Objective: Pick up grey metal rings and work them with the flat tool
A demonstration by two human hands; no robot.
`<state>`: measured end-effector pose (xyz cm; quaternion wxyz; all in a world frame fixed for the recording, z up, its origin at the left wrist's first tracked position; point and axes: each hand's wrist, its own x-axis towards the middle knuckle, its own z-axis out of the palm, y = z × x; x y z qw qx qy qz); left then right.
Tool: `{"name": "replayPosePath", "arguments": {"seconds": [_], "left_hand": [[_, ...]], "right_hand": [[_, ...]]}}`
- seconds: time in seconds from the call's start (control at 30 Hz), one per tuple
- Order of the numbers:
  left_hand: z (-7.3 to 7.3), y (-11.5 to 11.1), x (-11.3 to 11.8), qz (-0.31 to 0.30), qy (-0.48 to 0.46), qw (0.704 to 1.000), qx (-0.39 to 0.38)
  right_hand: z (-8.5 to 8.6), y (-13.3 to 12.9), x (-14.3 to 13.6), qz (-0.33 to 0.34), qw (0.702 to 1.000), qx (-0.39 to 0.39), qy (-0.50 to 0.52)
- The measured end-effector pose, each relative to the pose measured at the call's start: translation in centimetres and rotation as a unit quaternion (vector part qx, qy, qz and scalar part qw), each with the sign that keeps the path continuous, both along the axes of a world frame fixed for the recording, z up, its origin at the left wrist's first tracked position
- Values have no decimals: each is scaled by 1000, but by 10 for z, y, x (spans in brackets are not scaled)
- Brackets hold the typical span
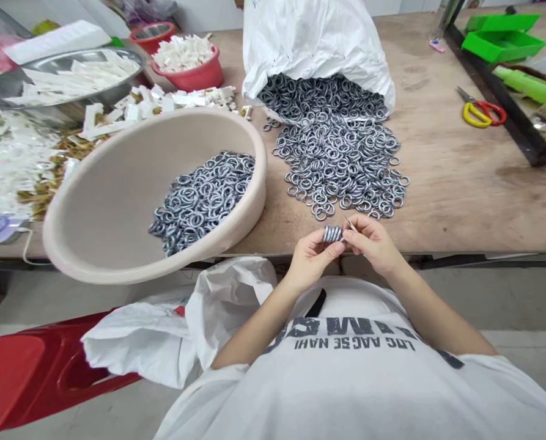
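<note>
Between the fingers of my left hand point(316, 255) sits a short row of grey rings point(332, 233), lined up side by side. My right hand point(372, 243) pinches a thin pointed tool point(350, 223) close to the right end of that row; its exact kind is too small to make out. Just beyond both hands, a heap of loose grey rings point(346, 159) spreads over the wooden table point(442, 183). The heap spills from the mouth of a white sack point(316, 36). To the left stands a large beige basin point(103, 183) with more grey rings point(203, 201) inside.
Scissors point(481, 113) with red and yellow handles lie at the right, near a black metal frame point(506, 98) and green trays point(504, 46). White pieces fill a metal bowl point(66, 113) and a red bowl point(199, 76) at the back left. A red stool point(20, 379) stands below.
</note>
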<state>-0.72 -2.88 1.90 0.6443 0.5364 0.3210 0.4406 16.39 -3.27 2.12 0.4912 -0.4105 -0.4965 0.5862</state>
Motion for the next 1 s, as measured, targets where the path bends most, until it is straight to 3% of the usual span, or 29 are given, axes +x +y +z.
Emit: {"name": "replayPosePath", "arguments": {"seconds": [1.0], "left_hand": [[-1,-2,2,-4,35,999,20]], "right_hand": [[-6,-1,0,-1,1000,-6,23]]}}
